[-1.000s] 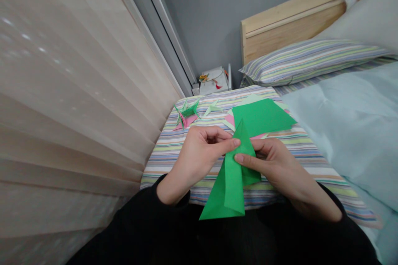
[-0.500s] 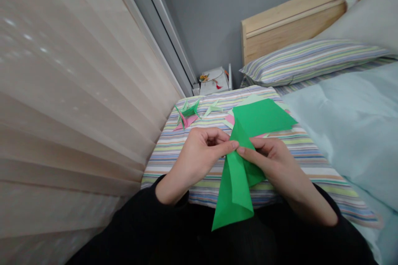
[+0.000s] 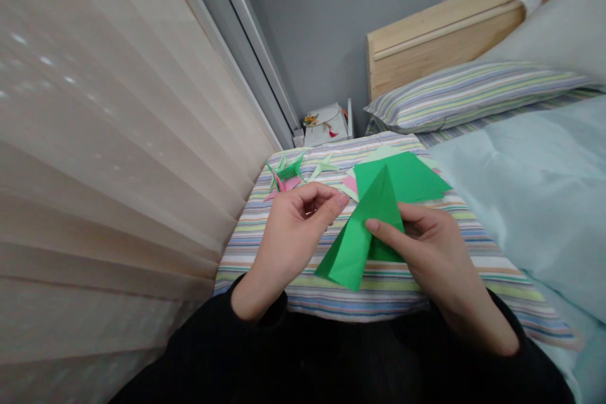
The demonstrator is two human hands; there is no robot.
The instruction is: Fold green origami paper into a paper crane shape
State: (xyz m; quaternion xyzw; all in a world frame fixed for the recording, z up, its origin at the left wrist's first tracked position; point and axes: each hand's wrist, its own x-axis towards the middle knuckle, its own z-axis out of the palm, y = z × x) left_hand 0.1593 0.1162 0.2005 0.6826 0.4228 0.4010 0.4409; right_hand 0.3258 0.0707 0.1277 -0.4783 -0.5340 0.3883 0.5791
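Pinching a folded green paper [image 3: 364, 233] near its right edge, the right hand [image 3: 426, 255] is holding it low over a striped quilt [image 3: 326, 297]. One finger [image 3: 379, 226] is lying across the front of the paper while the others are tucking behind it, so the grip is pressed together on the sheet, though its far side is hidden. The paper is forming a pointed shape with its tip upward, and a lower corner is hanging free just above the quilt; whether it touches, the view cannot settle.

The left hand [image 3: 298, 233] is holding nothing, its fingers curling loosely and its thumb reaching toward the paper without touching it. That grip is half spread, seemingly letting the right hand carry the sheet alone while the fold stays in clear view.

A flat green sheet [image 3: 404, 177] is lying just beyond the hands, overlapping a pink sheet [image 3: 350, 184], probably kept close for easy reach. Folded paper figures [image 3: 286, 172] are sitting toward the far corner of the quilt, apparently set aside from the working area. A black sleeve [image 3: 255, 306] is covering the left forearm, and a pale blue duvet [image 3: 521, 202] is spreading across the bed to the right.
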